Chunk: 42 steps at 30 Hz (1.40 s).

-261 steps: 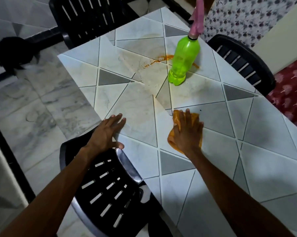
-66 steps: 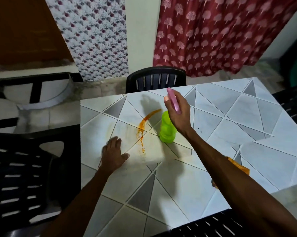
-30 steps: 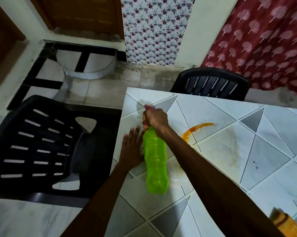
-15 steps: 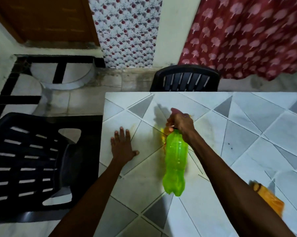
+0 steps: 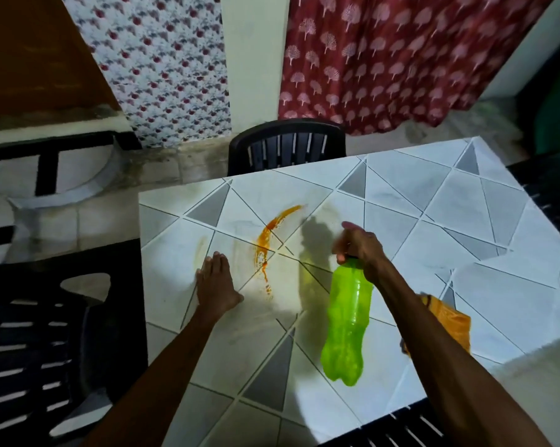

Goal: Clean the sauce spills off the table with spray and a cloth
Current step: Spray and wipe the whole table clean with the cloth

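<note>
A curved orange sauce streak (image 5: 267, 243) lies on the white tiled table (image 5: 433, 227), with a fainter yellowish smear (image 5: 200, 250) to its left. My right hand (image 5: 357, 245) is closed around the top of a bright green spray bottle (image 5: 346, 324), held in the air to the right of the streak, its base tilted toward me. My left hand (image 5: 215, 287) rests flat on the table, fingers together, just left of the streak. An orange cloth (image 5: 449, 321) lies on the table behind my right forearm, partly hidden.
A black plastic chair (image 5: 286, 146) stands at the table's far edge, another (image 5: 46, 343) at its left side, and a third (image 5: 411, 427) at the near right. Patterned curtains hang along the back wall.
The view has swung left, so the sauce streak is uncovered. My right hand has carried the green bottle to the right of the streak. My left hand stays flat on the table.
</note>
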{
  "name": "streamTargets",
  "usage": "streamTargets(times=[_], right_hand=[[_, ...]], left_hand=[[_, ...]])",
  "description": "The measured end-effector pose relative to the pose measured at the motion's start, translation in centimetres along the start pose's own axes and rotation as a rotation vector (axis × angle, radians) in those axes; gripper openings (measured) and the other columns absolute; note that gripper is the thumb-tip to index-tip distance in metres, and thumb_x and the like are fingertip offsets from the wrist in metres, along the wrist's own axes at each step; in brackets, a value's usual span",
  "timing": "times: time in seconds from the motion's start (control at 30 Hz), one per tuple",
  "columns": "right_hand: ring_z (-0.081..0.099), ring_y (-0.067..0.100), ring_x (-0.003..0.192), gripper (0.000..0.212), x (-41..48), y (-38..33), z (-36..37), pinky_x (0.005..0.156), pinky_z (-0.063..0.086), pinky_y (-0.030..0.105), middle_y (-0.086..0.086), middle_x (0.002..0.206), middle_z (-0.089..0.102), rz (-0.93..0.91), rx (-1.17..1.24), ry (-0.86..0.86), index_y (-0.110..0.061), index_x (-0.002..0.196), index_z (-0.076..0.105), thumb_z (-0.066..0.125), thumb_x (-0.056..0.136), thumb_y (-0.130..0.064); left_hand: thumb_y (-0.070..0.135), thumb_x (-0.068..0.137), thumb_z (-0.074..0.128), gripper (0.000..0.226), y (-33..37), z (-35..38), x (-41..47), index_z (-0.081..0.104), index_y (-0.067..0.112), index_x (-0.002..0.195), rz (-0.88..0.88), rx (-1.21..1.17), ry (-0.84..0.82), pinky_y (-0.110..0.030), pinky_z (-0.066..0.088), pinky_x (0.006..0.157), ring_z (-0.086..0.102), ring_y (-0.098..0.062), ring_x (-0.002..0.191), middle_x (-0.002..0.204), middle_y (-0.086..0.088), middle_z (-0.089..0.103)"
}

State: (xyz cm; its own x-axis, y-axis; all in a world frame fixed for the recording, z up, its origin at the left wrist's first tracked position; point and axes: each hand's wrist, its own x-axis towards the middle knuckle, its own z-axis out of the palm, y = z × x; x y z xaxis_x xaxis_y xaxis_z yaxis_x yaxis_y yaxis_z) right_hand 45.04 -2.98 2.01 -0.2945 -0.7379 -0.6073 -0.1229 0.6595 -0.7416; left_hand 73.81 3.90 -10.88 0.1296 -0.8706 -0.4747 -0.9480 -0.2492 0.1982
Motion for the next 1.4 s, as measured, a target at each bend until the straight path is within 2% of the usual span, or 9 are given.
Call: streamTargets(times=[0.1,0.2,0.43,0.57,0.73,0.93,1.07,1.27,1.4], right_hand=[[0.064,0.027,0.054,0.044,-2.0,1.3,2.1,0.072,0.061,0.039,0.028,0.077,0.072,-0.006,-0.031,-0.091,-0.023,0.101,0.077,0.059,0.062,-0.019],[0.066,0.03,0.056,0.021,-4.0,2.5,5.6,0.068,0.061,0.039,0.021,0.072,0.073,-0.027,-0.071,-0.155,-0.018,0.087,0.079,0.063,0.075,-0.024],[0.062,0.037,0.059,0.036,-9.3,4.5,13.7,0.061,0.053,0.042,0.025,0.063,0.06,-0.047,-0.124,-0.38,-0.008,0.061,0.068,0.066,0.085,-0.035],[0.068,0.037,0.065,0.017,-12.7,6.0,17.2,0.051,0.05,0.035,0.012,0.066,0.07,-0.059,-0.198,-0.514,-0.011,0.081,0.077,0.063,0.084,-0.021],[0.062,0.028,0.054,0.029,-15.2,8.5,17.6,0.054,0.053,0.036,0.012,0.064,0.067,-0.076,-0.27,-0.542,-0.005,0.096,0.079,0.059,0.079,-0.019],[0.063,0.027,0.055,0.019,-15.9,11.6,14.5,0.051,0.049,0.034,0.018,0.07,0.069,-0.053,-0.305,-0.48,-0.005,0.092,0.078,0.062,0.089,-0.014],[0.065,0.027,0.063,0.034,-14.6,13.9,10.0,0.05,0.049,0.031,0.012,0.08,0.074,-0.095,-0.266,-0.456,-0.026,0.101,0.078,0.053,0.09,-0.006],[0.066,0.032,0.062,0.028,-13.4,15.4,2.4,0.06,0.055,0.037,0.018,0.074,0.073,-0.025,-0.112,-0.174,-0.008,0.101,0.078,0.059,0.081,-0.01],[0.053,0.024,0.048,0.043,-13.1,15.7,-2.7,0.054,0.052,0.028,0.006,0.076,0.074,0.018,0.006,-0.086,-0.022,0.111,0.075,0.061,0.077,0.0]], left_hand=[[0.047,0.073,0.079,0.117,-0.8,0.7,-1.7,0.005,0.01,0.156,-0.026,-0.044,0.014,-0.049,0.01,0.121,0.0,-0.029,0.152,0.165,-0.01,-0.002],[0.051,0.071,0.079,0.113,-2.9,1.3,-4.1,0.014,0.012,0.155,-0.071,-0.066,0.039,-0.049,0.014,0.119,0.003,-0.029,0.151,0.164,-0.01,0.002],[0.059,0.078,0.07,0.115,-7.0,3.6,-10.3,0.001,0.009,0.156,-0.107,-0.093,0.022,-0.048,0.013,0.12,-0.002,-0.029,0.152,0.164,-0.01,-0.009],[0.055,0.076,0.074,0.119,-8.1,5.1,-13.6,0.0,0.009,0.156,-0.147,-0.197,0.053,-0.045,0.012,0.121,-0.001,-0.029,0.152,0.165,-0.007,-0.007],[0.055,0.077,0.073,0.118,-8.2,6.7,-16.4,0.0,0.007,0.156,-0.178,-0.241,0.087,-0.044,0.011,0.122,0.0,-0.029,0.152,0.165,-0.01,-0.005],[0.048,0.077,0.075,0.104,-7.4,9.0,-19.1,0.019,0.004,0.154,-0.143,-0.322,0.175,-0.044,0.014,0.121,0.01,-0.034,0.15,0.163,-0.014,0.009],[0.042,0.082,0.073,0.092,-5.8,10.3,-20.1,0.026,0.005,0.152,-0.1,-0.368,0.202,-0.041,0.014,0.122,0.014,-0.031,0.15,0.163,-0.011,0.016],[0.041,0.078,0.069,0.084,-2.4,12.3,-21.1,0.04,0.0,0.145,0.085,-0.246,0.197,-0.051,0.026,0.117,0.026,-0.042,0.144,0.157,-0.019,0.03],[0.049,0.069,0.063,0.081,-0.2,13.2,-20.5,0.053,0.003,0.136,0.139,-0.153,0.235,-0.055,0.037,0.108,0.04,-0.04,0.137,0.149,-0.017,0.044]])
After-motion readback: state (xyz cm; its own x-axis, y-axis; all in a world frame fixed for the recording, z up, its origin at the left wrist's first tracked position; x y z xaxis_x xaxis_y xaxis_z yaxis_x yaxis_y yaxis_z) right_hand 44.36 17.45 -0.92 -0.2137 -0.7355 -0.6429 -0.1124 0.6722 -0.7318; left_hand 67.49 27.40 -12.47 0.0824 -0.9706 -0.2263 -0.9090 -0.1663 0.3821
